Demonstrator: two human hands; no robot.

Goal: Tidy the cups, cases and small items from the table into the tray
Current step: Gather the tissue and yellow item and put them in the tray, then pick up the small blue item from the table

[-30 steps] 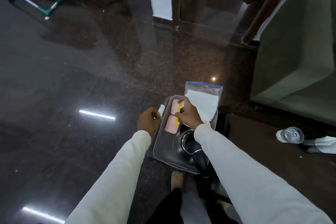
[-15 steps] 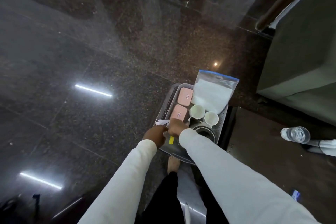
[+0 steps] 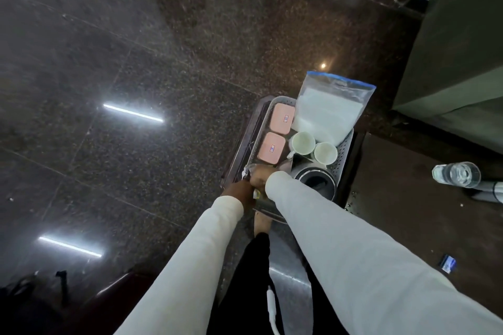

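So the metal tray (image 3: 343, 152) is the thing to go by here. It's sitting on a small dark table (image 3: 394, 198) over a shiny speckled floor. Inside the tray, along its left wall, there are two pink cases (image 3: 282, 119) lying flat end to end, the nearer pink case (image 3: 271, 148) touching the far one. Just right of those stand two pale cups (image 3: 303, 141), the second cup (image 3: 325, 152) right beside the first, both upright and open side up. A clear zip bag (image 3: 333, 109) with something white in it leans out over the tray's far right corner. Nearer the camera, inside the tray, there's a dark round container (image 3: 315, 182).

Both hands are bunched together at the tray's near left corner. The left hand (image 3: 239, 193) looks curled, with a bit of white crumpled stuff (image 3: 245, 171) poking out just past it, but I honestly can't tell what it's gripping. The right hand (image 3: 260, 175) is curled too, and a small yellow thing (image 3: 257, 194) shows at its underside; can't tell if it's pinched or just lying there.

Off the tray to the right, well apart, a clear bottle (image 3: 456, 174) lies on the table.
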